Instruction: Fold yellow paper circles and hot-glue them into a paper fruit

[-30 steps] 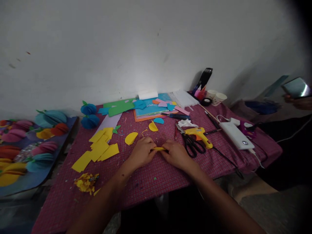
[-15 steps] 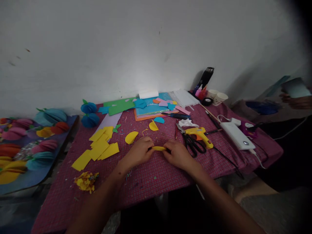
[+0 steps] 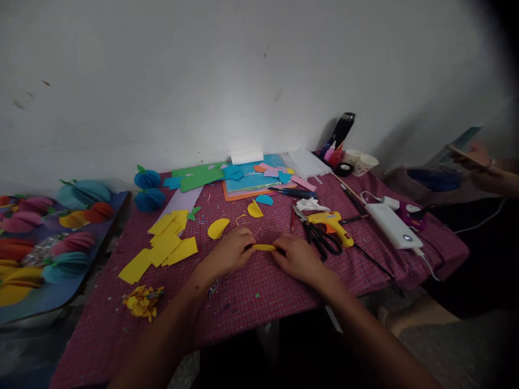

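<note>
- Yellow paper piece [image 3: 264,247] sits between the two hands, long axis side to side, running from left fingertips to right fingertips, roughly level; one end toward each hand.
- Left hand [image 3: 233,251]: fingers closed in a pinch on its left end. Right hand [image 3: 294,254]: same on the right end. Narrow gap between hands, only the piece bridging it.
- Piece looks: plain yellow, narrow sliver from this view; ends hidden by fingers, so full outline can't be told.
- Two yellow folded half-rounds: one [image 3: 218,228] just beyond left hand, one [image 3: 255,209] farther out, ahead of the gap.
- Yellow rectangles [image 3: 164,246] left of left hand, overlapping; crumpled yellow paper [image 3: 142,301] nearer the body.
- Black-handled scissors [image 3: 322,237] just right of right hand, yellow glue gun [image 3: 334,222] next to them.
- Surface: reddish checked cloth [image 3: 251,308], paper scraps scattered under and around hands.
- Room: pale marked wall [image 3: 203,81] beyond hands, dim light. Board [image 3: 57,300] with paper ornaments far left; another person's hand [image 3: 480,162] far right.
</note>
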Demonstrator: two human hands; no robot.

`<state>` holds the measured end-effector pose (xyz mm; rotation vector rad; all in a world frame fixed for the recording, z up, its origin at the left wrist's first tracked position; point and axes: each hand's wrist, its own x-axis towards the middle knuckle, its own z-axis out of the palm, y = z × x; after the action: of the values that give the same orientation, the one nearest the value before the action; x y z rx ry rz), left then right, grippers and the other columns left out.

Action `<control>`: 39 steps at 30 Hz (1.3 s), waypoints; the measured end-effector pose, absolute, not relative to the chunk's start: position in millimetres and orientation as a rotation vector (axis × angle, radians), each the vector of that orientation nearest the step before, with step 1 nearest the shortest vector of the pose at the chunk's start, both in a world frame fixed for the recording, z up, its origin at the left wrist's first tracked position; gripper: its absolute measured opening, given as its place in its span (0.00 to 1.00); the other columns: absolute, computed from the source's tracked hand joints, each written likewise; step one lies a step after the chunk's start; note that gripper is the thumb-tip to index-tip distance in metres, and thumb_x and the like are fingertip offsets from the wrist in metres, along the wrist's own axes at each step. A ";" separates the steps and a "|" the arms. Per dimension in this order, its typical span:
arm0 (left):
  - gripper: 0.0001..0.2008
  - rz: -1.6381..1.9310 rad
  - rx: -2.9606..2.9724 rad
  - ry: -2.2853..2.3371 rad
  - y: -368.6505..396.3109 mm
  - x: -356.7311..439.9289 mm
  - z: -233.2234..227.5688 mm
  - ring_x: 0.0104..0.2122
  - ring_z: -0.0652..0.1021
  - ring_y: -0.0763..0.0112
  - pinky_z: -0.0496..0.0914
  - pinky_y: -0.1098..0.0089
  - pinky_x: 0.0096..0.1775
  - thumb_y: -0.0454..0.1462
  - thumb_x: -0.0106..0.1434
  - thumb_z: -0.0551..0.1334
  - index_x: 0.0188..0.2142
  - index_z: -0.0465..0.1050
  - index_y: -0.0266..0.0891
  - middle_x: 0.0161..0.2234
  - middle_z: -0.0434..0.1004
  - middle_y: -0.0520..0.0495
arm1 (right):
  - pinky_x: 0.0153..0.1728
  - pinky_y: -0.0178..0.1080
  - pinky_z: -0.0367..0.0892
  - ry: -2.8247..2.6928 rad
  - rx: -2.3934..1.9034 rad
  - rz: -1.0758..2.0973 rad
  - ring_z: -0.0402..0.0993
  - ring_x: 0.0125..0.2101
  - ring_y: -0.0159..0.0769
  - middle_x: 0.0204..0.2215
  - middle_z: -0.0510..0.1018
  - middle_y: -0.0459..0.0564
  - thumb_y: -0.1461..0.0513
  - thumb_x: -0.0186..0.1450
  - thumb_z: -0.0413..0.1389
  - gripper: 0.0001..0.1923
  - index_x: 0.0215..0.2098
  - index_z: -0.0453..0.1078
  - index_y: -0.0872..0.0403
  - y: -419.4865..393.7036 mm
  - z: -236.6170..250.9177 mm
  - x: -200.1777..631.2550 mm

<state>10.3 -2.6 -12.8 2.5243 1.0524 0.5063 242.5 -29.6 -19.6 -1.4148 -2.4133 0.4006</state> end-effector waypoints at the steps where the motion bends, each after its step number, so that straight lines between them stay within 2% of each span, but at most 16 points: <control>1: 0.06 0.504 2.523 1.052 -2.6 10.1 -12.3 0.38 0.72 0.66 0.67 0.66 0.41 0.35 0.67 0.59 0.32 0.71 0.39 0.36 0.72 0.47 | 0.38 0.36 0.60 -2.416 -1.430 0.390 0.72 0.37 0.36 0.33 0.77 0.50 0.63 0.68 0.54 0.07 0.34 0.73 0.54 -30.3 -19.2 242.8; 12: 0.09 0.465 2.560 1.056 -2.8 10.7 -11.1 0.38 0.72 0.66 0.67 0.65 0.42 0.35 0.69 0.57 0.31 0.69 0.38 0.36 0.71 0.46 | 0.38 0.37 0.61 -2.476 -1.470 0.291 0.73 0.38 0.38 0.35 0.78 0.51 0.62 0.69 0.53 0.08 0.35 0.74 0.54 -29.1 -19.7 242.5; 19: 0.02 0.503 2.552 1.082 -8.4 14.7 -9.3 0.41 0.72 0.63 0.67 0.64 0.43 0.34 0.64 0.61 0.37 0.73 0.40 0.37 0.72 0.46 | 0.38 0.36 0.60 -2.432 -1.445 0.405 0.73 0.38 0.36 0.36 0.78 0.49 0.62 0.68 0.55 0.06 0.38 0.75 0.52 -32.5 -15.2 243.9; 28: 0.08 0.535 2.615 1.143 -8.1 24.7 -20.6 0.40 0.71 0.63 0.66 0.62 0.44 0.38 0.68 0.59 0.36 0.77 0.41 0.36 0.71 0.46 | 0.35 0.36 0.57 -2.420 -1.456 0.357 0.71 0.35 0.36 0.34 0.77 0.49 0.58 0.69 0.54 0.09 0.37 0.76 0.51 -25.9 -18.3 234.0; 39: 0.08 0.492 2.641 1.159 -7.1 25.1 -19.2 0.40 0.71 0.63 0.65 0.63 0.44 0.39 0.68 0.60 0.35 0.76 0.40 0.36 0.71 0.46 | 0.37 0.36 0.58 -2.412 -1.456 0.356 0.72 0.36 0.36 0.35 0.77 0.50 0.59 0.69 0.55 0.08 0.38 0.75 0.52 -27.1 -20.3 235.0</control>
<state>25.1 -7.1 -19.2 2.6411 1.1594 0.4918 235.0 -27.1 -20.3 -1.4559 -2.4119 0.3559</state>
